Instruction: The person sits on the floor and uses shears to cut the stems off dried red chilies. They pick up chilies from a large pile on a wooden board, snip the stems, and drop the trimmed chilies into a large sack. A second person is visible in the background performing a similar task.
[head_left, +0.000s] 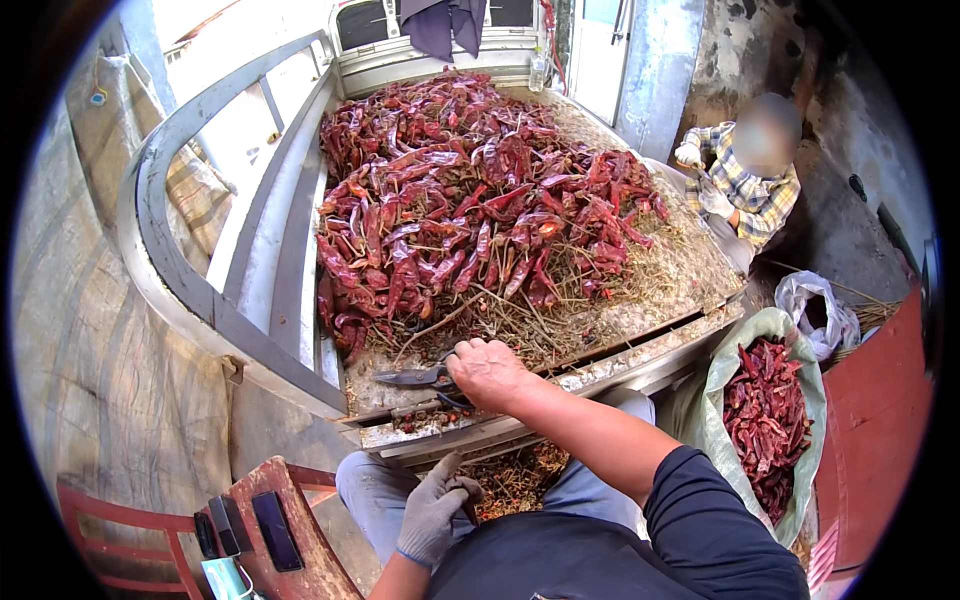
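My right hand (486, 375), bare, is over the handles of a pair of scissors (411, 377) at the near edge of the truck bed. The dark blades point left, and a looped handle shows below the hand. My left hand (437, 508), in a grey knit glove with dirty fingertips, is low over my lap with its fingers bent. Something dark shows below those fingers, too hidden to name. Ahead, a large heap of dried red chili peppers (450, 202) covers much of the bed, with loose stems (517, 330) along its near side.
A woven sack (806, 450) of red peppers stands at right, near a white plastic bag (817, 311). Another person (750, 187) in white gloves sits beyond the bed's right side. A metal rail (172, 292) curves along the left. A phone (277, 531) lies on a worn wooden seat (259, 484).
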